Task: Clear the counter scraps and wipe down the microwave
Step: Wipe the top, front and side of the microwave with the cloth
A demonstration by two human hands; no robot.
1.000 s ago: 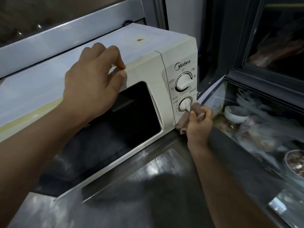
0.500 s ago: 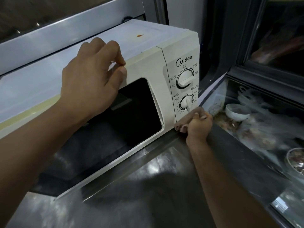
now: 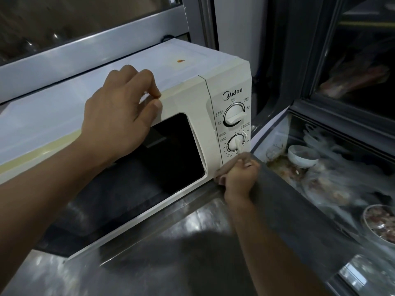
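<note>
Wiping cloth (image 3: 229,167) against microwave (image 3: 188,97) corner

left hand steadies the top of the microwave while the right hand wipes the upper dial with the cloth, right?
Not quite: in the head view the right hand holds the cloth below the lower dial, not on the upper dial. The left hand does rest on the microwave top.

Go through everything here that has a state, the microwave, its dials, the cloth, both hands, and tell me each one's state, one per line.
microwave: door closed, small orange spot on top.
upper dial: pointer turned toward lower left.
lower dial: pointer straight down.
cloth: bunched, pressed to the panel's bottom corner.
left hand: rests on the microwave's top front edge.
right hand: grips the cloth.
white bowl: upright.
</note>
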